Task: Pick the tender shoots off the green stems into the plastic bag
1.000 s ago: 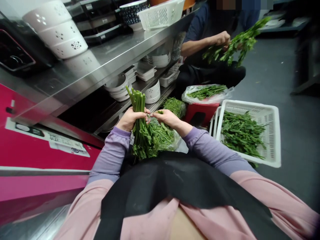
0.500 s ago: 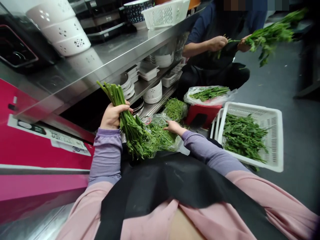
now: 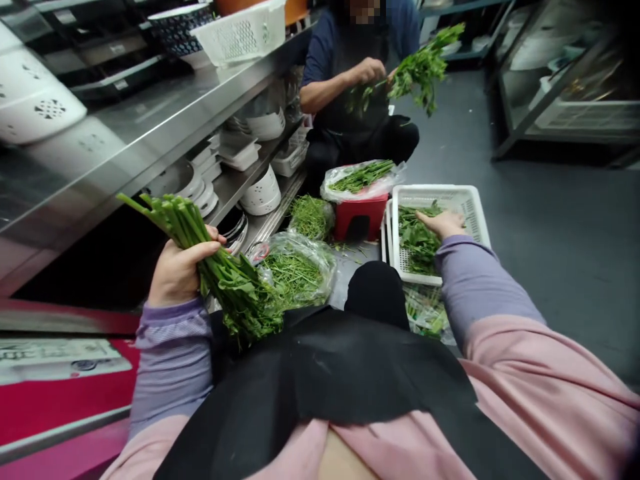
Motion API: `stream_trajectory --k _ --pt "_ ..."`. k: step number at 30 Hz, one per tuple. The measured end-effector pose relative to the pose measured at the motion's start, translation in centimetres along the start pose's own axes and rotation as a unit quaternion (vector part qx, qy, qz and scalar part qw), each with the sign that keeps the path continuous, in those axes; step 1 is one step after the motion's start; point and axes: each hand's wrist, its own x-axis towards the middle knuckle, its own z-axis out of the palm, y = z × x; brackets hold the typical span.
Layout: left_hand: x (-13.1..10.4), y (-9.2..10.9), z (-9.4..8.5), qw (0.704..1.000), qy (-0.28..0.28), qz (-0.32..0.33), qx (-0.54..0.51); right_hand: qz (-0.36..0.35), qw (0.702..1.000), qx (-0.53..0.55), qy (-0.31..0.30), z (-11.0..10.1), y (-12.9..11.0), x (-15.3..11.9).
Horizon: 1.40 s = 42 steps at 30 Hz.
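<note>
1. The left hand (image 3: 180, 270) is clamped around the stems of a bunch of greens (image 3: 235, 287), thumb across the front. The cut ends poke out above the hand to the upper left; the leaves hang down to the lower right, over the dark apron (image 3: 350, 367).
2. The right hand (image 3: 444, 223) is open over the white basket (image 3: 481, 220), thumb spread apart from the fingers. Loose greens (image 3: 420, 245) lie in the basket, below and to the left of this hand. The fingertips are partly hidden, so I cannot tell whether they hold any leaves.
3. Between the hands, beyond the apron, is an open plastic bag (image 3: 300, 270) of thin green stems. Past it sits another clump of thin greens (image 3: 310, 217).
4. A red box (image 3: 359, 221) stands beside the basket, with a clear bag of stems (image 3: 363, 177) on top.
5. Leafy greens in plastic (image 3: 425, 313) lie on the near side of the basket.
6. Farther out, a co-worker (image 3: 350, 87) holds leafy stalks (image 3: 420, 70). White dishes (image 3: 263, 192) sit on the lower metal shelf (image 3: 273, 223) at left.
</note>
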Motion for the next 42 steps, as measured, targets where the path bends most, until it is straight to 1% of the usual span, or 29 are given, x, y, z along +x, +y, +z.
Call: stream_trajectory --k 1,2,3,4,5,6,7,8,9,10,11,12,13,15,19,21,23,26,28,30,32,33,35,36,38,40,42 --pt "0.1 -0.1 0.3 1.0 0.0 -0.007 -0.001 0.008 1.0 0.013 0.003 0.1 -1.0 -0.3" --pt "0.2 -0.1 0.7 1.0 -0.002 -0.014 -0.006 -0.001 0.999 0.045 -0.002 0.3 -2.9 -1.2" --pt "0.4 -0.3 1.0 1.0 -0.007 -0.019 -0.016 -0.043 0.995 0.09 -0.024 0.6 -5.6 -2.8" --pt "0.5 -0.5 1.3 0.999 -0.014 -0.019 -0.03 -0.128 0.977 0.157 -0.071 0.9 -8.8 -5.0" --pt "0.7 -0.7 1.5 0.999 -0.021 -0.015 -0.042 -0.225 0.941 0.223 -0.116 1.1 -12.2 -7.8" --pt "0.9 -0.9 1.7 0.998 -0.027 -0.01 -0.05 -0.314 0.89 0.276 -0.181 1.1 -15.6 -10.9" --pt "1.0 -1.2 1.9 0.998 -0.031 -0.006 -0.051 -0.381 0.831 0.319 -0.251 1.0 -18.7 -14.1" --pt "1.0 -1.4 2.0 0.998 -0.033 -0.002 -0.05 -0.423 0.771 0.359 -0.314 0.8 -21.4 -17.2" --pt "1.0 -1.6 2.1 0.998 -0.033 0.001 -0.047 -0.45 0.716 0.388 -0.366 0.5 -23.5 -20.0" --pt "0.9 -1.8 2.1 0.999 -0.031 0.004 -0.043 -0.464 0.674 0.405 -0.407 0.1 -25.1 -22.4" --pt "0.8 -2.1 2.0 0.999 -0.03 0.005 -0.041 -0.463 0.651 0.416 -0.434 -0.2 -26.1 -24.2" --pt "0.7 -2.3 1.8 0.999 -0.029 0.004 -0.042 -0.457 0.638 0.422 -0.454 -0.5 -26.8 -25.4" --pt "0.6 -2.4 1.6 0.999 -0.028 0.002 -0.044 -0.449 0.634 0.426 -0.464 -0.7 -27.0 -26.2" --pt "0.5 -2.9 1.1 0.998 -0.031 -0.004 -0.056 -0.437 0.646 0.428 -0.456 -1.0 -27.1 -26.6" --pt "0.6 -3.6 0.3 0.995 -0.038 -0.01 -0.093 -0.425 0.689 0.441 -0.387 -1.5 -27.0 -26.3" --pt "0.8 -3.8 0.4 0.994 -0.037 -0.008 -0.107 -0.416 0.693 0.459 -0.368 -2.1 -27.3 -26.6" --pt "0.8 -3.8 0.5 0.993 -0.036 -0.001 -0.111 -0.424 0.693 0.461 -0.357 -2.6 -27.7 -27.0" --pt "0.7 -3.7 0.6 0.994 -0.032 0.005 -0.102 -0.456 0.708 0.432 -0.324 -2.8 -28.4 -27.2" --pt "0.6 -3.8 0.6 0.995 -0.017 0.006 -0.096 -0.47 0.712 0.419 -0.311 -2.6 -28.7 -27.0" --pt "0.6 -3.9 0.6 0.995 0.006 0.008 -0.095 -0.478 0.704 0.413 -0.325 -2.1 -28.9 -26.7" --pt "0.7 -4.1 0.7 0.996 0.026 0.014 -0.09 -0.485 0.71 0.405 -0.31 -1.6 -29.0 -26.8" --pt "0.8 -4.3 0.9 0.995 0.036 0.015 -0.087 -0.49 0.723 0.397 -0.282 -1.5 -28.9 -27.0" --pt "0.9 -4.5 1.4 0.995 0.052 0.015 -0.089 -0.498 0.757 0.372 -0.201 -1.4 -28.7 -27.7" --pt "0.9 -4.6 1.6 0.994 0.058 0.013 -0.092 -0.501 0.77 0.359 -0.166 -1.5 -28.5 -28.1" --pt "0.9 -4.6 2.0 0.993 0.066 0.009 -0.093 -0.508 0.778 0.347 -0.131 -1.7 -28.3 -28.6" --pt "0.8 -4.4 2.1 0.993 0.076 0.007 -0.086 -0.494 0.773 0.375 -0.133 -1.8 -28.2 -28.3" --pt "0.8 -4.1 1.6 0.992 0.097 0.01 -0.086 -0.443 0.77 0.433 -0.154 -1.8 -28.3 -27.1"
